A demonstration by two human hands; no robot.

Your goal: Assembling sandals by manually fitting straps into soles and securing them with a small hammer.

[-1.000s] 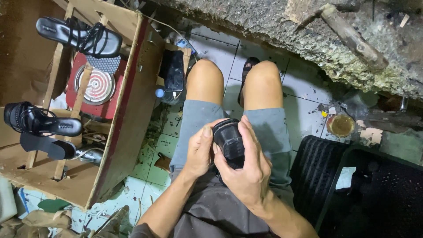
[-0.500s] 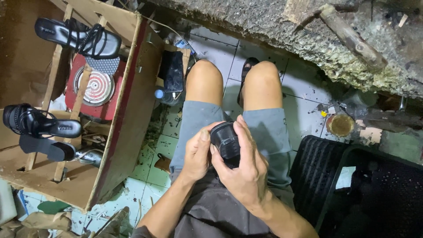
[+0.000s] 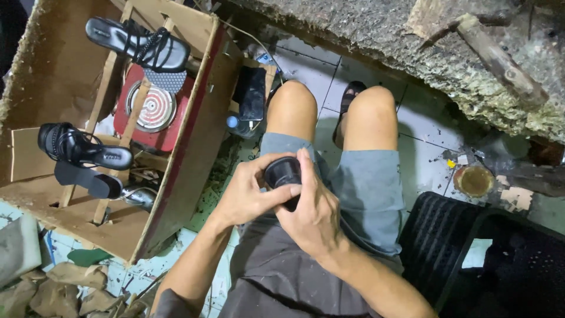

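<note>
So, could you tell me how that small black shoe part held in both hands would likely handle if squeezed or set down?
The black shoe part looks moulded and thick-walled, so probably stiff. The left hand and right hand both wrap it easily, suggesting it is light. Its rounded rim could let it roll or tip.

We see a black shoe piece (image 3: 283,174) in the hands, smooth and faintly glossy like moulded rubber or plastic; the shorts (image 3: 365,188) are soft matt grey cloth; the box frame (image 3: 194,141) beside the knees is raw brown cardboard and bare wood, dusty; the sandals (image 3: 138,44) on it look like shiny black synthetic leather; the floor tiles (image 3: 424,159) are glazed, stained, littered; the slab (image 3: 400,47) above is rough, crumbly concrete.
</note>
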